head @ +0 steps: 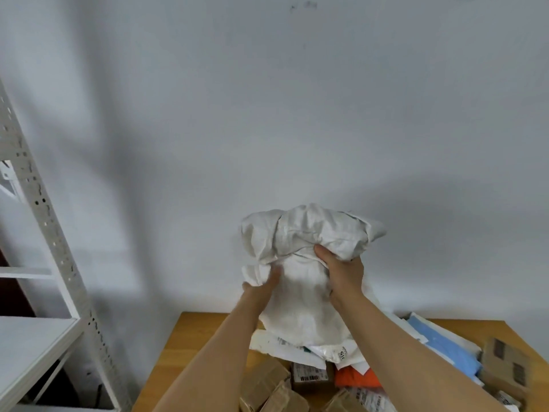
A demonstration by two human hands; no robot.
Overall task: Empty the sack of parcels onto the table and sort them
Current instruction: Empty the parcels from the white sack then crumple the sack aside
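Hanging inverted at centre frame above the table, the sack: woven white cloth, soft, limp, evidently light and near empty; best taken by bunched folds at its closed end. Right hand clenches a gathered fold there; left hand, blurred, appears to pinch the cloth at the side. Wooden table, lower frame. Metal shelving, left edge, perforated uprights. Parcels heaped under the sack's mouth: slick poly mailers, slippery, white, blue and orange; stiff brown cardboard boxes, taped.
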